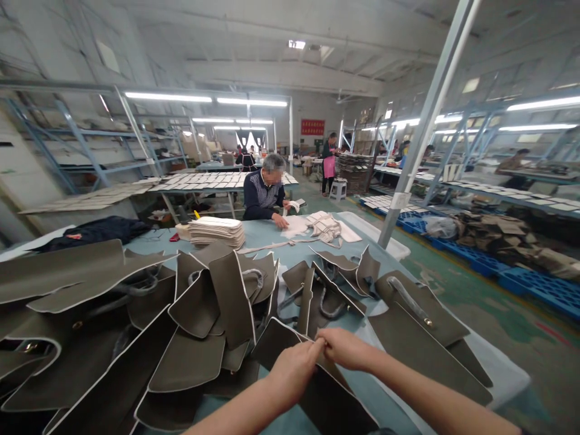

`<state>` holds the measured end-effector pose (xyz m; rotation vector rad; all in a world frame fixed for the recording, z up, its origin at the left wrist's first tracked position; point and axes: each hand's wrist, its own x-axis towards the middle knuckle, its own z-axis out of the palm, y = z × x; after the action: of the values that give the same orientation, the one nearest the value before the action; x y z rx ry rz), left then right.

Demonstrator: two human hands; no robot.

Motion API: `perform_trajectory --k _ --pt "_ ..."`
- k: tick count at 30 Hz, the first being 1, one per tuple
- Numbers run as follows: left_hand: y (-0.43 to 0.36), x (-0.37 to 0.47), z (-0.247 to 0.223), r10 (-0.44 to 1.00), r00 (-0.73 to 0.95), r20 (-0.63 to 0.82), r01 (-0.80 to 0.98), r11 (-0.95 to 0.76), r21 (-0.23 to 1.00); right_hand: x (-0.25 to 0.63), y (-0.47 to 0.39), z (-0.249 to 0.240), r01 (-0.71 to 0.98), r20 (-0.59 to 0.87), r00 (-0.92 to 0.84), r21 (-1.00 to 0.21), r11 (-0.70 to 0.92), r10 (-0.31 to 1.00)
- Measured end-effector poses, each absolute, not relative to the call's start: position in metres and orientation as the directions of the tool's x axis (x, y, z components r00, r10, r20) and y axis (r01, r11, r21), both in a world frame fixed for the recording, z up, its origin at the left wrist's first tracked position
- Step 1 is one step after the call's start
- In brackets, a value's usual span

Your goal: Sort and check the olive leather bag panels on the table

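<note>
In the lower middle of the head view, my left hand (295,367) and my right hand (343,348) meet at the pale edge of a dark olive panel (335,399). The fingers of both hands are closed on that edge, with fingertips touching. Part of the panel lies hidden behind my hands. More olive pieces (233,296) with white edges are heaped on the left and just beyond my hands. On the right lies another olive piece with a wrapped handle (408,299) and a small gold-coloured fitting.
Across the blue-green table (272,232), a seated person (260,194) handles pale pieces. A stack of pale sheets (216,232) and dark cloth (97,232) lie on the far side. A metal post (419,145) rises at the right table edge, near blue pallets (489,263).
</note>
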<state>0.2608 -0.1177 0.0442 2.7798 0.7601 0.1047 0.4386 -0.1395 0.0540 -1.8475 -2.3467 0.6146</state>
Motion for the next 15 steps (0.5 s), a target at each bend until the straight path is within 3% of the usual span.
perform_trajectory --k 4,9,12,15 --pt "-0.122 0.256 0.034 0.497 0.868 0.002 0.472 -0.826 0.307 0.432 -0.166 0.044 0.899 -0.318 -0.262 -0.424 0.111 0.911" --pt "-0.137 0.248 0.041 0.34 0.94 0.025 0.316 -0.898 0.305 0.457 -0.166 0.033 0.963 -0.292 -0.027 -0.263 -0.053 0.956" --pt "-0.141 0.25 0.044 0.299 0.954 0.034 0.278 -0.921 0.273 0.457 -0.165 0.036 0.975 -0.31 -0.027 -0.219 -0.044 0.95" --pt "-0.142 0.253 0.046 0.304 0.949 0.086 0.266 -0.916 0.301 0.435 -0.168 0.043 0.965 -0.3 -0.103 -0.261 0.022 0.948"
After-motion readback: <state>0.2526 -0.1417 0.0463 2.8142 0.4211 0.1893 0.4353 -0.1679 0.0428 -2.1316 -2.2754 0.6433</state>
